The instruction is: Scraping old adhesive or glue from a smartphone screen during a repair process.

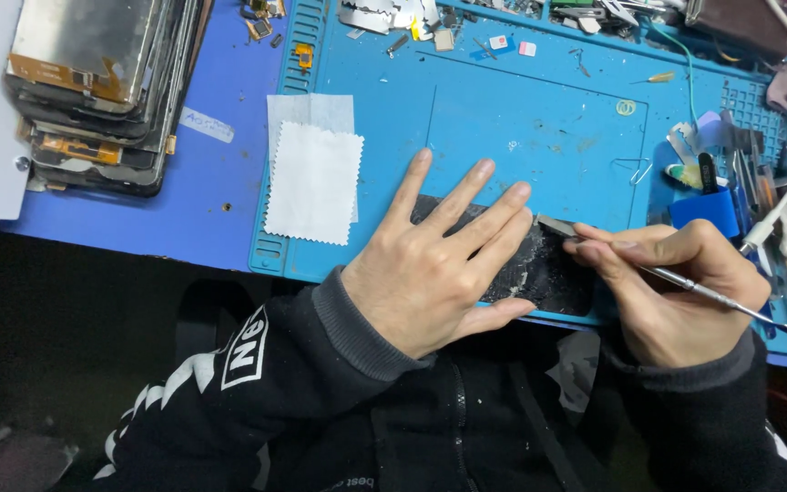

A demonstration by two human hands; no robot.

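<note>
Your left hand (pixel 430 264) lies flat, fingers spread, pressing the dark panel (pixel 539 269) onto the blue mat (pixel 539 128) at lower centre of the frame. Your right hand (pixel 676 282) is closed in a pen grip round the thin metal scraper (pixel 685 278), whose blade touches the panel's upper edge just beside your left fingertips. Keep the blade low and shallow, push away from those fingers, and hold steady downward pressure so the panel cannot slide. White cloths (pixel 313 178) lie left of centre; stacked panels (pixel 97 91) sit upper left.
</note>
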